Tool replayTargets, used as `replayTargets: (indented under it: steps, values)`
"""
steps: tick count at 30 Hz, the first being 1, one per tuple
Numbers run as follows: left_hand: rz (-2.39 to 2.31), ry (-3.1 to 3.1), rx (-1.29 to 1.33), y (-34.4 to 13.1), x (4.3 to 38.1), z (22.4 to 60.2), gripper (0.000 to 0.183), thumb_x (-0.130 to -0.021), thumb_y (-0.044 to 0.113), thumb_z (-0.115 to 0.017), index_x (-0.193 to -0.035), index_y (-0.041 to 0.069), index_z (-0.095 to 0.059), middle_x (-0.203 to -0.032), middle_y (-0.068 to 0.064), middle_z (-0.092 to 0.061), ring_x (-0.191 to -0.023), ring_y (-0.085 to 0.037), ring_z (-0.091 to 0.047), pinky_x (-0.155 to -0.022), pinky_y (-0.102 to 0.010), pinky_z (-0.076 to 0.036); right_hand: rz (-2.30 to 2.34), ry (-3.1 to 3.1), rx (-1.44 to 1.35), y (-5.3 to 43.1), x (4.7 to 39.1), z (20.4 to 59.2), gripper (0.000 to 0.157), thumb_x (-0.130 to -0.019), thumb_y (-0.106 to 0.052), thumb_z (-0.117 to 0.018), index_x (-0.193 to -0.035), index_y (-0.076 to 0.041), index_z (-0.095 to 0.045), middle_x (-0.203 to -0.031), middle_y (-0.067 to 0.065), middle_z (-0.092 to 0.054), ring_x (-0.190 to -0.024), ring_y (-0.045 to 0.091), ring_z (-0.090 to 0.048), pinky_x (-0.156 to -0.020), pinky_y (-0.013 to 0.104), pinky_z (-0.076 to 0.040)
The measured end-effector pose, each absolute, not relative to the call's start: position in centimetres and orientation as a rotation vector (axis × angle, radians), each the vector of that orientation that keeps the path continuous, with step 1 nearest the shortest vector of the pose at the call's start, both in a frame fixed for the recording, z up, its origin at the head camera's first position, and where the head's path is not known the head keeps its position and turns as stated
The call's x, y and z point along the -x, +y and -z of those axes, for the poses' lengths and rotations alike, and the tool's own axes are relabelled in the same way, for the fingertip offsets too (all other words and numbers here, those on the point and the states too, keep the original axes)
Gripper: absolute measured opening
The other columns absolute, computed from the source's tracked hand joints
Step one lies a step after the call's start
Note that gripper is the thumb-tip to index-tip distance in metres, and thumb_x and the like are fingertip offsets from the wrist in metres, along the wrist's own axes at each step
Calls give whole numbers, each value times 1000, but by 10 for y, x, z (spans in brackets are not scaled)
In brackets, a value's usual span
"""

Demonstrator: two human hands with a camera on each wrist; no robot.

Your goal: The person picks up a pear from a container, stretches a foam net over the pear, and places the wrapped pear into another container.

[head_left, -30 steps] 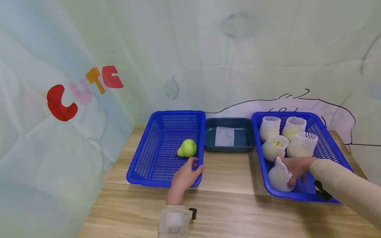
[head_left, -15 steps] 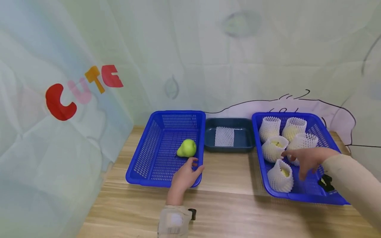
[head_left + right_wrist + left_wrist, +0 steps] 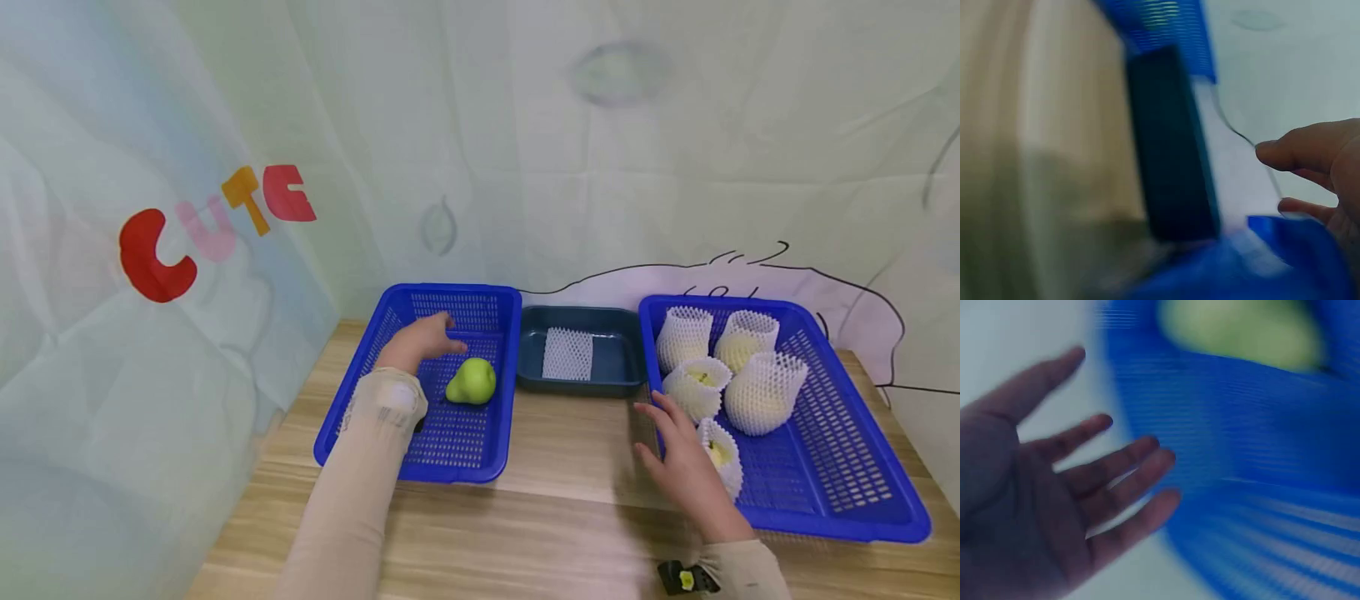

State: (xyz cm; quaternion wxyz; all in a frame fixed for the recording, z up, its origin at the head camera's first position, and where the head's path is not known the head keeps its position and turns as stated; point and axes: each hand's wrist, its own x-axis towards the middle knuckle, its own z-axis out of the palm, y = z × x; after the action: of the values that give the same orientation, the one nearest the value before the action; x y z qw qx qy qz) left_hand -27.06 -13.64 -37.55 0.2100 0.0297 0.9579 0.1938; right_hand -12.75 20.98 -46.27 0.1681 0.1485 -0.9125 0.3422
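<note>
A green pear [image 3: 471,382] lies in the left blue basket [image 3: 512,392]; in the left wrist view the pear [image 3: 1241,328] is blurred. My left hand [image 3: 422,340] hovers over that basket, up and left of the pear. Its fingers are spread and hold nothing, as the left wrist view of the hand [image 3: 1066,487] shows. Over the near-left rim of the right blue basket [image 3: 855,467], my right hand [image 3: 686,471] is held with fingers apart and nothing in them. It partly covers the nearest fruit [image 3: 723,458], which sits in a white foam net.
Several more pale fruits in foam nets, such as one netted fruit [image 3: 761,396], fill the right basket's left side. A dark teal tray [image 3: 618,354] between the baskets holds a flat white foam net [image 3: 567,354]. Wooden tabletop [image 3: 570,450] lies in front; a printed curtain hangs behind.
My right hand has left the netted fruit inside the right basket and moved left to its rim. My left hand has moved from the left basket's front rim up and left past the pear.
</note>
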Motion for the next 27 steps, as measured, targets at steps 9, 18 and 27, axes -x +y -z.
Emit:
replayTargets:
  steps: [9, 18, 27]
  values:
    - [-538, 2418, 462, -163, 267, 439, 62, -64, 20, -84, -121, 13, -60, -134, -16, -46, -121, -36, -41, -96, -52, -37, -1075, -2684, -311, 201, 127, 471, 54, -74, 5, -70, -124, 4, -49, -138, 28, -28, -121, 49, -33, -90, 61, -35]
    - [-538, 2482, 177, -155, 279, 452, 53, -69, 25, -80, -115, 12, -58, -118, -11, -57, -109, -31, -49, -93, -52, -36, -1102, -2688, -267, 202, 131, 473, 50, -76, 4, -68, -123, 3, -51, -140, 24, -29, -123, 46, -33, -91, 59, -35]
    - [-754, 2581, -215, -149, 298, 446, 38, -74, 21, -77, -102, 6, -56, -99, -9, -57, -87, -24, -51, -80, -39, -42, -1119, -2681, -237, 208, 131, 472, 48, -77, 4, -67, -122, 1, -51, -140, 24, -29, -123, 46, -33, -93, 59, -33]
